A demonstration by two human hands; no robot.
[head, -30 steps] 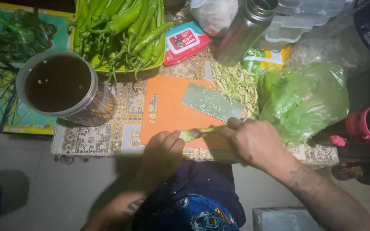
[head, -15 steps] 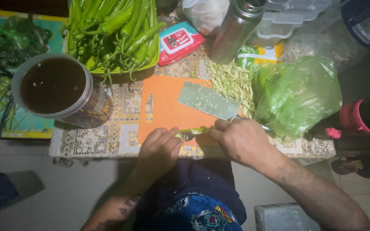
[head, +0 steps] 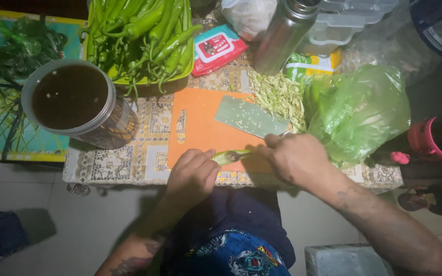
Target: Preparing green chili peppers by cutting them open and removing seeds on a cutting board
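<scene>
My left hand [head: 190, 176] pinches one end of a green chilli pepper [head: 229, 156] at the near edge of an orange cutting board [head: 200, 128]. My right hand [head: 297, 158] grips a cleaver [head: 250, 116] by its handle and also touches the pepper's other end. The wide blade lies flat across the board, speckled with seeds. A heap of chopped green pieces [head: 280, 97] lies just beyond the blade, off the board's far right corner.
A yellow-green tray of long green peppers [head: 139, 36] stands behind the board. A large jar of dark liquid [head: 72, 99] sits at left. A green plastic bag [head: 359, 110], a steel flask [head: 282, 36], a wipes pack [head: 216, 48] and a pink cup [head: 425, 138] crowd the right.
The view has shifted slightly. Both hands stay on the pepper at the board's near edge, and the cleaver blade lies in much the same place.
</scene>
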